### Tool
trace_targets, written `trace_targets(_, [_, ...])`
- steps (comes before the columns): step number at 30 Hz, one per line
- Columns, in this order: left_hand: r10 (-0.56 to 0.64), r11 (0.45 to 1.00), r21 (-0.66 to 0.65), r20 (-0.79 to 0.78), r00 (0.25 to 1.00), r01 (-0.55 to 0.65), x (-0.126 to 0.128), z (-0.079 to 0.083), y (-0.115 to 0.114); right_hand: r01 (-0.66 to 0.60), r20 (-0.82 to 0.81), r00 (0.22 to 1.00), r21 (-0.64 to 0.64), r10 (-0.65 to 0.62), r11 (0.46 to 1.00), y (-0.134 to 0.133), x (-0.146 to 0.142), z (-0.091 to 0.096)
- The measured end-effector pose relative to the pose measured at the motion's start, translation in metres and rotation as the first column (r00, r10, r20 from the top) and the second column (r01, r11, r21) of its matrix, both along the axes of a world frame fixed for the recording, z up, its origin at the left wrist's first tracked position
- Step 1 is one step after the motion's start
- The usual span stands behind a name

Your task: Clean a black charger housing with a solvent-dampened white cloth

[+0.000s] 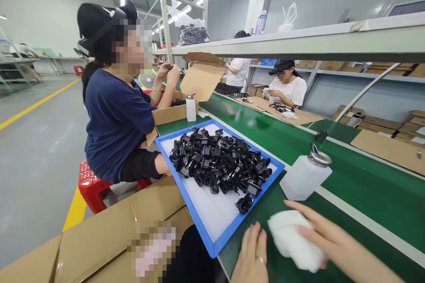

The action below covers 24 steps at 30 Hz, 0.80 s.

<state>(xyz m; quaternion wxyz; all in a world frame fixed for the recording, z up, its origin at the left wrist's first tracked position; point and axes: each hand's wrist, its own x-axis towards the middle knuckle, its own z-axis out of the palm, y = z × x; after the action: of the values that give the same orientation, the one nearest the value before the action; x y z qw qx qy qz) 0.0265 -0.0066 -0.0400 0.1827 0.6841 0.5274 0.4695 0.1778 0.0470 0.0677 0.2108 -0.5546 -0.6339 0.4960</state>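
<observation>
My right hand (335, 236) grips a folded white cloth (295, 238) between thumb and fingers, above the green table. My left hand (251, 252), with a ring on one finger, rests on the table edge with its fingers laid out, holding nothing. Beside it is the near corner of a blue-rimmed tray (229, 234). Piled in the tray are many small black plug adapters (219, 159), some with coiled cords. A white dispenser bottle (303, 176) with a metal top stands just beyond my right hand.
A co-worker (113, 119) sits at the left beside an open cardboard box (169, 112) and a smaller white bottle (191, 108). A green conveyor belt (365, 176) runs past the tray. Overhead is a shelf (299, 37). Cardboard (109, 225) lies at the lower left.
</observation>
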Motion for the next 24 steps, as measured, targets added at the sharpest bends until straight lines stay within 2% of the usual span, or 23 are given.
trace_targets(2, [-0.145, 0.986, -0.080, 0.040, 0.989, 0.148, -0.007, 0.019, 0.009, -0.100, 0.079, 0.993, 0.170, 0.088, 0.980, -0.008, -0.037, -0.006])
trace_targets(3, [-0.233, 0.959, -0.145, 0.098, 0.968, 0.245, -0.010, 0.028, 0.015, -0.117, 0.100, 0.990, 0.240, 0.095, 0.964, -0.010, -0.047, -0.010])
trace_targets(5, [-0.321, 0.909, -0.203, 0.220, 0.921, 0.365, -0.015, 0.041, 0.025, -0.103, 0.085, 0.993, 0.299, 0.081, 0.949, -0.011, -0.054, -0.015])
trace_targets(8, [-0.219, 0.917, -0.287, 0.214, 0.952, 0.276, -0.018, 0.045, 0.034, -0.035, -0.008, 0.999, 0.240, 0.038, 0.970, -0.008, -0.039, -0.009])
trace_targets(10, [-0.151, 0.917, -0.346, 0.156, 0.976, 0.198, -0.019, 0.042, 0.034, 0.038, -0.007, 0.999, 0.266, -0.038, 0.963, -0.004, -0.023, 0.001])
trace_targets(13, [-0.134, 0.896, -0.405, 0.144, 0.981, 0.182, -0.020, 0.039, 0.030, 0.158, 0.106, 0.970, 0.400, -0.217, 0.903, 0.002, -0.007, 0.007])
trace_targets(15, [-0.122, 0.895, -0.412, 0.147, 0.982, 0.173, -0.022, 0.039, 0.027, 0.186, 0.157, 0.943, 0.480, -0.292, 0.857, 0.003, -0.007, 0.001])
trace_targets(19, [-0.129, 0.916, -0.365, 0.131, 0.983, 0.168, -0.022, 0.039, 0.028, 0.089, 0.213, 0.942, 0.590, -0.261, 0.803, -0.004, -0.029, -0.030])
trace_targets(23, [-0.127, 0.921, -0.346, 0.164, 0.978, 0.177, -0.019, 0.039, 0.031, 0.029, 0.180, 0.972, 0.553, -0.153, 0.833, -0.019, -0.047, -0.048])
trace_targets(24, [-0.128, 0.917, -0.354, 0.179, 0.975, 0.185, -0.019, 0.040, 0.030, 0.016, 0.164, 0.978, 0.569, -0.133, 0.822, -0.023, -0.048, -0.049])
